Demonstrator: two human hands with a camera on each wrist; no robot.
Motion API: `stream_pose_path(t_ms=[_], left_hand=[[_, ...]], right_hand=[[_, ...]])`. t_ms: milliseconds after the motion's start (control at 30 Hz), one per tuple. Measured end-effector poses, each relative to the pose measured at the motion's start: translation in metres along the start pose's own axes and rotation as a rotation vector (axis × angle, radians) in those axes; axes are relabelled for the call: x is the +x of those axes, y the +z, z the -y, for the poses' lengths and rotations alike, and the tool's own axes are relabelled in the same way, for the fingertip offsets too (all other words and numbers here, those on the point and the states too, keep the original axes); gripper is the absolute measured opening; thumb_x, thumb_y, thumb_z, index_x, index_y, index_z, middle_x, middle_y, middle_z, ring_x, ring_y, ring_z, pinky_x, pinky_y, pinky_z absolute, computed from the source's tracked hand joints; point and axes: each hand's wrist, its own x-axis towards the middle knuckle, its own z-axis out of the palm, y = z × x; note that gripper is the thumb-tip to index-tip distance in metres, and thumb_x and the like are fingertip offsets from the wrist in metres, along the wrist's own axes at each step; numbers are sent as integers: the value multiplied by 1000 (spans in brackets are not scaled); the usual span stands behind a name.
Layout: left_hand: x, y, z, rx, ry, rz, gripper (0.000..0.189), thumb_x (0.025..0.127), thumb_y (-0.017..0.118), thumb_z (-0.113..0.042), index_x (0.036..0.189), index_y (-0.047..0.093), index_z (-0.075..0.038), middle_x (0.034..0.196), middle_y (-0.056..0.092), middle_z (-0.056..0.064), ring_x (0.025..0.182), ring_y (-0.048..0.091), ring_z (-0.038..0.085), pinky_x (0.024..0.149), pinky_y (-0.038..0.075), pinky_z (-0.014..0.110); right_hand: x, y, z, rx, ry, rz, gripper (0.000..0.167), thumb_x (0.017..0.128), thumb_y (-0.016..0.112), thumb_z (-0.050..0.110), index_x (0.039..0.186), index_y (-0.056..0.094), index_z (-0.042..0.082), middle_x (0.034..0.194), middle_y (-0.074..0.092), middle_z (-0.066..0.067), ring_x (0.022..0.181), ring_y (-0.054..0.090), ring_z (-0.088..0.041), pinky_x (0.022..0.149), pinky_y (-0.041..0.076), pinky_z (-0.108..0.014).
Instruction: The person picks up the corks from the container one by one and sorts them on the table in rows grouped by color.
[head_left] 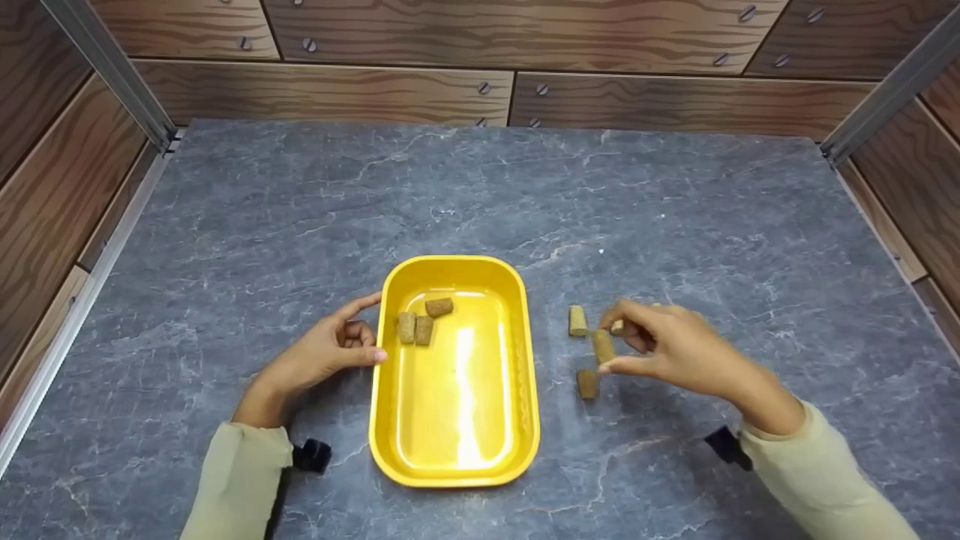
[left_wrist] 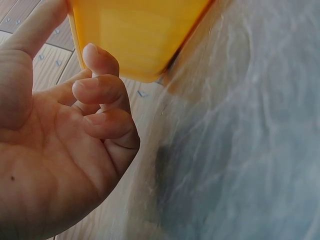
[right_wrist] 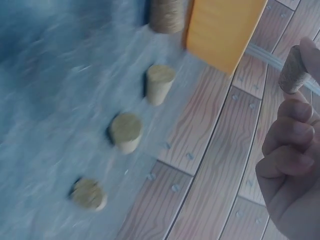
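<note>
My right hand (head_left: 671,346) pinches a tapered cork stopper (head_left: 602,347) between thumb and index finger, to the right of the yellow tray (head_left: 530,375). In the right wrist view the held cork (right_wrist: 294,71) is up off the table. My left hand (head_left: 322,351) holds the tray's left side, thumb on the rim and index finger against the outer wall; in the left wrist view its other fingers (left_wrist: 102,87) are curled. Inside the tray lie three corks, a brown one (head_left: 439,307), a light one (head_left: 406,328) and a tan one (head_left: 424,330).
Loose corks stand on the marbled table (head_left: 450,195) right of the tray: a pale one (head_left: 577,320), a brown one (head_left: 586,384), and others partly behind the right hand. The right wrist view shows several in a row, one (right_wrist: 126,132) midway. Wood-patterned panels (head_left: 420,94) enclose the table.
</note>
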Motion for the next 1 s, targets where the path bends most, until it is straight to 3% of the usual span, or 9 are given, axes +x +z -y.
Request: stream_pose_path(t_ms=[167,467,1000], left_hand=[[0,0,0,9,-4,-5,88,83,76,-16,153,23,-5,83,55,0,72,50,8,70,44,21],[-1,-1,2,-15,4,4,88,83,75,-13,152,22,-4,81,54,-1,70,50,6,69,43,20],[-1,0,0,-30,-3,9,87,84,75,-13,153,22,-6,81,55,-1,70,50,6,68,44,20]], right_hand=[[-17,1,-13,-28,58,-1,36,74,81,36,98,61,18,65,39,14,55,30,3,53,32,-20],[-34,8,-26,-26,221,107,39,75,78,44,99,61,18,66,44,10,56,34,0,52,32,-21],[-32,19,-32,-108,232,248,42,74,78,44,102,60,18,65,47,12,55,38,-1,51,32,-22]])
